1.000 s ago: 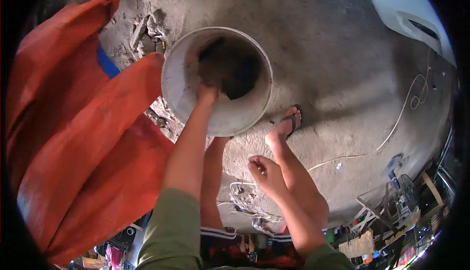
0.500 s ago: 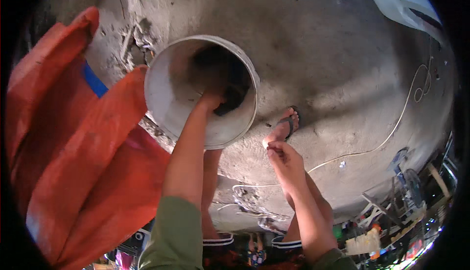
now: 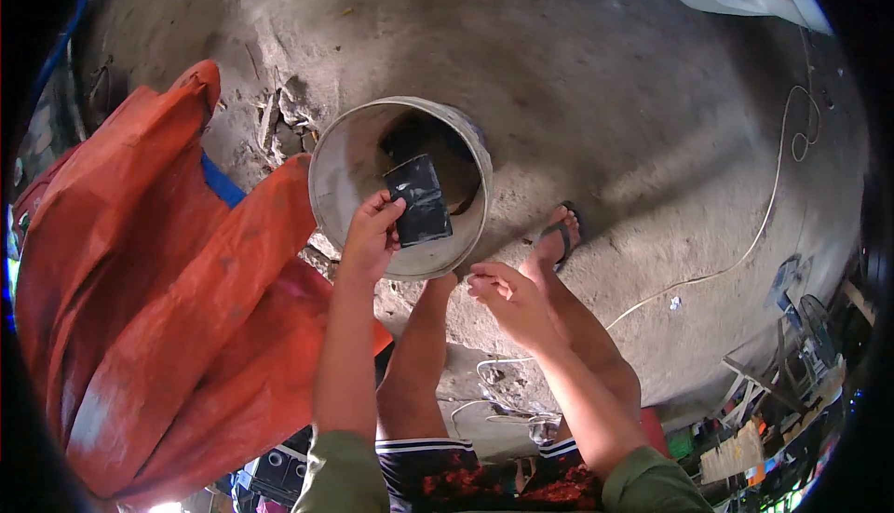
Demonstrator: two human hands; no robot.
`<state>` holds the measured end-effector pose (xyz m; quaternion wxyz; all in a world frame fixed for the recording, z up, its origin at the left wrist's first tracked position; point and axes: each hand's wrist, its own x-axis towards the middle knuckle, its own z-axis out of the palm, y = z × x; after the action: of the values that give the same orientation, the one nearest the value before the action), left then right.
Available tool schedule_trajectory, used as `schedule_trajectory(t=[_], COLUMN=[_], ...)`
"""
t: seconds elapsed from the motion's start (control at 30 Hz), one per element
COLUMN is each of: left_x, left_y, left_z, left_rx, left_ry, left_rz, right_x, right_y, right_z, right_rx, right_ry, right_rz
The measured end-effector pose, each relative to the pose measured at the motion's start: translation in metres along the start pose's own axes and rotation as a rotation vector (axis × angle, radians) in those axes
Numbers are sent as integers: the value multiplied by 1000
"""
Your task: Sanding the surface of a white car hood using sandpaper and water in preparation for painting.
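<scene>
Pad: I am holding one flat black pad [image 3: 420, 201] over the mouth of the bucket [image 3: 335, 173]; it is sitting just above and right of my grip, upper end inside the rim.
Axis: its long axis is running up and down in the picture, tilted slightly left at the top, pointing into the bucket.
Left hand: my left hand [image 3: 371, 236] is pinching the pad's lower left edge, thumb on the face, fingers behind; this hand is the nearer one, touching it.
Right hand: my right hand [image 3: 507, 294] is hanging apart, below and right of the bucket, fingers loosely curled, holding nothing that I can make out.
Bucket: one pale round bucket, lying tipped toward me on the concrete floor [image 3: 633, 113], dark inside.
Tarp: one orange tarp [image 3: 168, 308] is lying just left of the bucket, touching its side.
Foot: one sandalled foot [image 3: 559, 234] is showing right of the bucket.
Cord: one white cord [image 3: 745, 243] is trailing across the floor, well apart on the right.
</scene>
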<state>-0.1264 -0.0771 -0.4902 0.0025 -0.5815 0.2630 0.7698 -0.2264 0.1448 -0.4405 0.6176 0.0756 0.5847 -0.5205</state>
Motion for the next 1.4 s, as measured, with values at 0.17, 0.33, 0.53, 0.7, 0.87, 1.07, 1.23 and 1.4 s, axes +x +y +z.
schedule_trajectory(t=[0.17,0.33,0.53,0.7,0.87,1.07,1.23,1.4], left_x=[-16,-48,-49,-43,-5,157,216,178], left_y=[-25,-47,-48,-52,-65,-145,-180,-132], left_z=[34,68,71,44,30,-2,24,50], left_rx=[-69,-69,-190,116,180,694,760,820], left_ry=[-20,-104,65,-31,44,68,-131,-276], left_rz=[-57,-135,-56,43,-56,13,231,-130], right_x=[-3,-2,2,2,2,-2,3,4], right_y=[-4,-18,-23,-23,-26,-39,-51,-66], right_z=[4,2,-14,-20,-31,-49,-53,-58], right_rx=[-15,4,-10,-34,11,211,239,207], right_ry=[62,335,299,291,328,258,338,421], right_rz=[-30,-139,-83,-26,12,36,21,43])
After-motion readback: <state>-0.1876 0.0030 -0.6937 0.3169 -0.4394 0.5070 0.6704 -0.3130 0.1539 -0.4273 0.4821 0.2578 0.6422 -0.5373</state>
